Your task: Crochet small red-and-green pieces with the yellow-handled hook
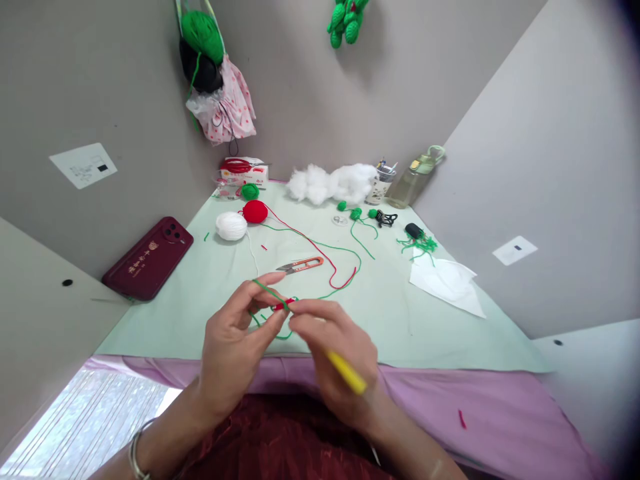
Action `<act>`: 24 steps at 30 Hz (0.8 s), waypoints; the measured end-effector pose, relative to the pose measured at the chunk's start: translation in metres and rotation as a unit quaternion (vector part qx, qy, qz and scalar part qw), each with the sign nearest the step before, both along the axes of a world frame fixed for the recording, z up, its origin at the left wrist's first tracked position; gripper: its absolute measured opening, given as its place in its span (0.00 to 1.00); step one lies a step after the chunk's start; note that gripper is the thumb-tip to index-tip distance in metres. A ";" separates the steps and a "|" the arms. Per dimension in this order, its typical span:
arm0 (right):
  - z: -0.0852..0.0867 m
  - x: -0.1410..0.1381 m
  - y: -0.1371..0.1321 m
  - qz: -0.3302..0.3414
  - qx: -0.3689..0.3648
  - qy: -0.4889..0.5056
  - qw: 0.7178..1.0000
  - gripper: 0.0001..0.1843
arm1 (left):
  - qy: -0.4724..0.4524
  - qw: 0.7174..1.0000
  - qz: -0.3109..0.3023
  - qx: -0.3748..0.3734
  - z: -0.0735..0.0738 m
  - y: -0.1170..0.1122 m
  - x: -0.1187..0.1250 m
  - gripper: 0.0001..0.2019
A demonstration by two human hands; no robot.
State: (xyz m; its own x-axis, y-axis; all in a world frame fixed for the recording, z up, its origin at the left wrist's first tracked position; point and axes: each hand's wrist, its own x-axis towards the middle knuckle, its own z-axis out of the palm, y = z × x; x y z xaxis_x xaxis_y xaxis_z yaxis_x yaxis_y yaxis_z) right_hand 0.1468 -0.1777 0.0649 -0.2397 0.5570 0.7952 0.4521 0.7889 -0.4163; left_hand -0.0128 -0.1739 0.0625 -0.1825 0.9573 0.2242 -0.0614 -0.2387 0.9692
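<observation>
L hand (233, 340) fingers pinched on small red-green yarn piece (283, 305), R hand (340, 347) fingers closed round slim yellow tool (346, 372) (can't rly see tip), both nearside of orange-handled metal snips (306, 264) btw.

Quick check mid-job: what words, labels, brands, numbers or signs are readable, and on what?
"平安喜乐", probably, in gold, on the dark red phone.
Red print on the white box: too small to read.
Faint marks on the white panel at far left: too small.
Dark pattern on the cup: cannot tell if lettering.
</observation>
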 end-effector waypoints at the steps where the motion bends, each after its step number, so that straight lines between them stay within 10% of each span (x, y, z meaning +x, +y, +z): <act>1: -0.002 -0.001 0.002 -0.021 0.052 -0.036 0.998 0.15 | -0.021 0.999 -0.015 -0.025 0.001 0.002 -0.001 0.17; 7: -0.009 -0.003 0.006 -0.048 0.209 -0.142 0.966 0.14 | -0.158 0.969 -0.109 -0.155 0.009 0.009 -0.006 0.21; 17: -0.011 0.000 -0.004 -0.070 0.080 -0.070 0.992 0.18 | -0.120 0.980 -0.122 -0.102 0.001 0.006 -0.001 0.24; 24: -0.013 -0.004 -0.001 0.049 -0.061 0.115 0.990 0.12 | -0.029 0.998 -0.034 -0.035 0.003 0.001 0.002 0.23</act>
